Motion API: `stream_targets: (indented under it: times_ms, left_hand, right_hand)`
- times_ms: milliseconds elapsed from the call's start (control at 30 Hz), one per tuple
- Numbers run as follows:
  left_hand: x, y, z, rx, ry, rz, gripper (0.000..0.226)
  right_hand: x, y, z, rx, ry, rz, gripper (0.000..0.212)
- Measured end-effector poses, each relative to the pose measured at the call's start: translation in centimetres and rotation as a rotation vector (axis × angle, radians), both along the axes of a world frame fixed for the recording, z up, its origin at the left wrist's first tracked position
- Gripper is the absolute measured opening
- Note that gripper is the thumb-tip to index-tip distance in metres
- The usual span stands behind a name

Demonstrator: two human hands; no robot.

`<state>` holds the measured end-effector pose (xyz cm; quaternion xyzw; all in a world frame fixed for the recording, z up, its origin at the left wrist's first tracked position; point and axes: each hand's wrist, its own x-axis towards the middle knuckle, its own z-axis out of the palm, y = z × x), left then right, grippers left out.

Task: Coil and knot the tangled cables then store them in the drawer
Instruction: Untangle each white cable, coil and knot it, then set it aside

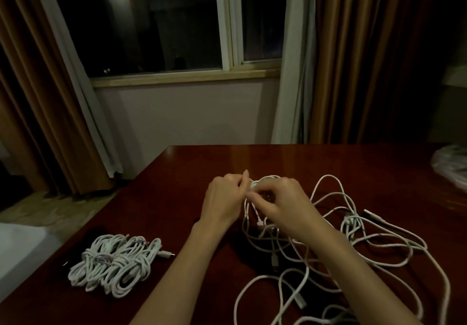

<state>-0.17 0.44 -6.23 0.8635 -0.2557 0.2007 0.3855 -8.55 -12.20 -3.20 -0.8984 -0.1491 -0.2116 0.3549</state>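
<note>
Loose white cables [353,243] sprawl tangled across the right of the dark red tabletop [192,162]. They look light, limp and slick, likely to spring out of a coil; best taken at a plug end, slack fed through the fingers. Left hand [223,198] and right hand [283,203] meet over a small coil [255,190], both pinching its strands. Finished knotted bundles [116,261] lie at front left. No drawer in view.

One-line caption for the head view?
Both hands, left hand and right hand, work a white cable beside finished coils.
</note>
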Motion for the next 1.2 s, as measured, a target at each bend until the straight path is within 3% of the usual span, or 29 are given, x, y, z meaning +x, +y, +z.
stream_targets:
  times_ms: [133, 233, 433, 633, 767, 933, 1033, 1200]
  left_hand:
    - [-0.5, -0.3, 0.2, 0.000, 0.016, -0.152, 0.065]
    - [-1.4, -0.6, 0.4, -0.087, 0.076, -0.304, 0.053]
    - [-2.4, -1.5, 0.9, -0.262, 0.107, -0.462, 0.054]
    - [-2.3, -1.4, 1.1, -0.461, 0.208, -0.486, 0.025]
    - [-2.5, -2.0, 2.2, -0.608, 0.262, -0.452, 0.019]
    - [-1.1, -1.0, 1.2, -0.414, 0.171, -0.184, 0.057]
    - [-0.3, -0.3, 0.5, -0.227, 0.091, -0.052, 0.050]
    - [-0.1, -0.1, -0.1, 0.078, 0.007, -0.033, 0.040]
  right_hand:
    - [0.0, -1.0, 0.4, 0.197, -0.003, -0.007, 0.021]
    - [0.3, -1.7, 0.5, 0.388, 0.065, 0.023, 0.017]
    - [0.8, -2.4, 0.3, 0.688, 0.243, 0.072, 0.037]
    - [1.4, -1.8, -1.0, 0.766, 0.299, 0.034, 0.029]
    - [1.7, -0.7, -1.8, 0.612, 0.317, -0.033, 0.038]
    - [1.2, 0.4, -1.6, 0.368, 0.304, -0.040, 0.036]
    - [0.6, 0.3, -1.0, 0.274, 0.265, 0.021, 0.031]
    - [0.2, -0.5, -0.2, 0.225, 0.157, 0.088, 0.026]
